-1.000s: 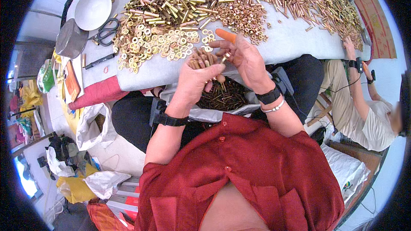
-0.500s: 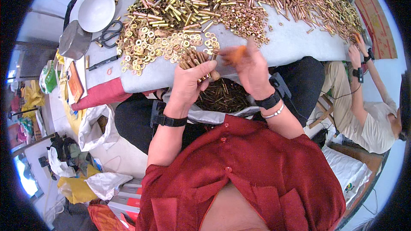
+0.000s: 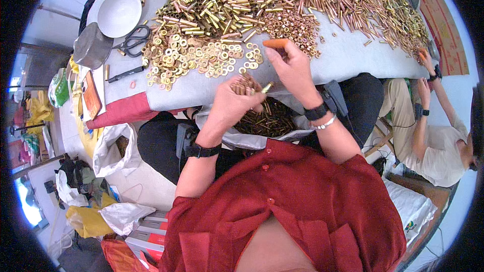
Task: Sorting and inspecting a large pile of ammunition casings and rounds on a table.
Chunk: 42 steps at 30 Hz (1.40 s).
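My left hand [image 3: 233,106] is closed round a bundle of brass-coloured bolts [image 3: 244,85], blurred by motion, above the table's front edge. One piece at the bundle's right side sticks out past my thumb. My right hand [image 3: 292,70] is raised just to the right, with an orange finger cover [image 3: 276,44] on the outstretched index finger. Its thumb is apart from that finger and I see nothing between them. Just beyond it is a heap of small copper-coloured nuts [image 3: 290,25]. Flat brass washers [image 3: 201,55] lie in a pile beyond my left hand.
Metal sleeves [image 3: 212,5] are heaped across the far table. Under my hands, an open sack [image 3: 267,118] holds many metal pieces. At left are a white bowl [image 3: 119,14], a metal pot [image 3: 93,46], scissors [image 3: 134,40] and a black marker [image 3: 125,74]. Another person [image 3: 438,146] works at right.
My left hand has lowered slightly and tilted the bolts to the right. My right hand has drawn away from the bundle, its index finger now stretched out. The view has shifted a little.
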{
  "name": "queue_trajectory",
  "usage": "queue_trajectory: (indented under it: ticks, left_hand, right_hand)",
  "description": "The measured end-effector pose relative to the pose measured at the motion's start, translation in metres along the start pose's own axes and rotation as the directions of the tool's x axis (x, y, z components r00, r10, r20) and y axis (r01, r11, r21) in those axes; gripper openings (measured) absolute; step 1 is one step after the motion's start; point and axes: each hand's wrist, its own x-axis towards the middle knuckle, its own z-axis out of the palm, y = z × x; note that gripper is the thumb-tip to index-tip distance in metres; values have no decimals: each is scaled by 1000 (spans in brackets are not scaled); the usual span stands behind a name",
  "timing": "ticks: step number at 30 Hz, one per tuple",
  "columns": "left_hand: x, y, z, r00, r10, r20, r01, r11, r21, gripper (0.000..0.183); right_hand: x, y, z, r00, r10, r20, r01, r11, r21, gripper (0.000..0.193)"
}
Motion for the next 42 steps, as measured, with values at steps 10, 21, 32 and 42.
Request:
queue_trajectory:
  ticks: [10,21,32,42]
  left_hand:
    - [-1,13,-7,954,-242,177,292,627,-722,21]
    - [3,6,-3,980,-187,65,195,847,-495,17]
    - [8,4,1,980,-149,135,199,807,-556,16]
    - [5,10,16,977,-208,45,212,937,-278,21]
  right_hand:
    - [62,18,20,786,-528,320,600,532,-597,12]
    - [11,6,-17,867,-439,235,496,805,-325,22]
    - [-6,4,-28,800,-519,301,597,741,-308,20]
    - [-18,1,-47,754,-504,422,642,704,-305,26]
